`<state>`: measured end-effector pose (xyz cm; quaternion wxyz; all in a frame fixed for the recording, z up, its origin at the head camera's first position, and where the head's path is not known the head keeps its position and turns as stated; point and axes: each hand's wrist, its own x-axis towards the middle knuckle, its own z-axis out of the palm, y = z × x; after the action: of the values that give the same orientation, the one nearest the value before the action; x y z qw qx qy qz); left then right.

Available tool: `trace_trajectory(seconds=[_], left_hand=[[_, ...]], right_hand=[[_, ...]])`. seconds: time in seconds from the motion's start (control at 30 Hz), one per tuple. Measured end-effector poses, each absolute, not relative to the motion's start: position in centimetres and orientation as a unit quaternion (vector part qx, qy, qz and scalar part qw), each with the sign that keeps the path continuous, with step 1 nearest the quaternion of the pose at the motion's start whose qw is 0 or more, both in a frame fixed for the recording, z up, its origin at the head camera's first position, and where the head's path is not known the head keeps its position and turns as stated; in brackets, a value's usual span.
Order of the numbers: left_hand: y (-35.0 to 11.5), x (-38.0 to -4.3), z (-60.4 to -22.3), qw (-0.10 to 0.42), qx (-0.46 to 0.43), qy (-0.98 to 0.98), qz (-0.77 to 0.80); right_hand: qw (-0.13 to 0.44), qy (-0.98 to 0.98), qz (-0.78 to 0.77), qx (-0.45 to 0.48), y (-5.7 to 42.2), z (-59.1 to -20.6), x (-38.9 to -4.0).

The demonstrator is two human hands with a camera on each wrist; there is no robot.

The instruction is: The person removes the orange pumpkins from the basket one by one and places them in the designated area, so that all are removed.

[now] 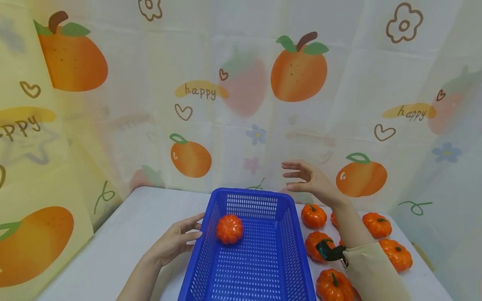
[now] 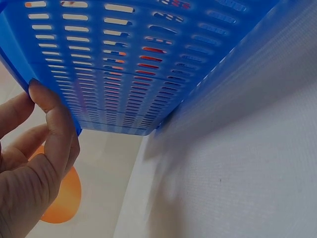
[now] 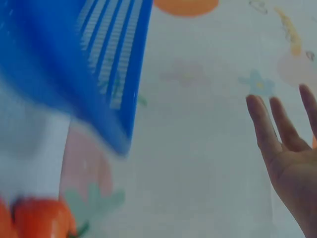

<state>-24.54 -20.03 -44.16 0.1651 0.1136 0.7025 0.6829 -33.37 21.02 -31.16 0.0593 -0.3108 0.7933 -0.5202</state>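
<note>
A blue plastic basket (image 1: pixel 248 255) with slotted walls stands on the white table. One small orange toy pumpkin (image 1: pixel 229 229) lies inside it, near the left wall. My left hand (image 1: pixel 175 240) is at the basket's left side, its loosely bent fingers touching the rim. In the left wrist view, the fingertips of that hand (image 2: pixel 42 153) meet the rim's edge. Raised above the basket's back right corner, my right hand (image 1: pixel 306 177) holds nothing, its fingers apart from the thumb. The right wrist view shows this hand (image 3: pixel 292 163) with its fingers extended, away from the basket.
Several more toy pumpkins (image 1: pixel 334 285) lie on the table right of the basket, some partly hidden under the right forearm. A dark band-like object (image 1: pixel 331 253) shows at the right cuff. A fruit-printed curtain (image 1: pixel 241 159) hangs behind the table (image 1: pixel 113 246).
</note>
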Motion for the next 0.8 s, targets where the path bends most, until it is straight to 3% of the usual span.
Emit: trace_trajectory(seconds=[0.47, 0.8], left_hand=[[-20.1, -24.6, -44.2, 0.167, 0.119, 0.699, 0.685], [-20.0, -24.6, -44.1, 0.171, 0.111, 0.701, 0.684]], right_hand=[[0.108, 0.782, -0.532, -0.305, 11.1, -34.4, -34.4], [0.164, 0.791, -0.478, -0.344, 7.2, -36.9, -32.9]])
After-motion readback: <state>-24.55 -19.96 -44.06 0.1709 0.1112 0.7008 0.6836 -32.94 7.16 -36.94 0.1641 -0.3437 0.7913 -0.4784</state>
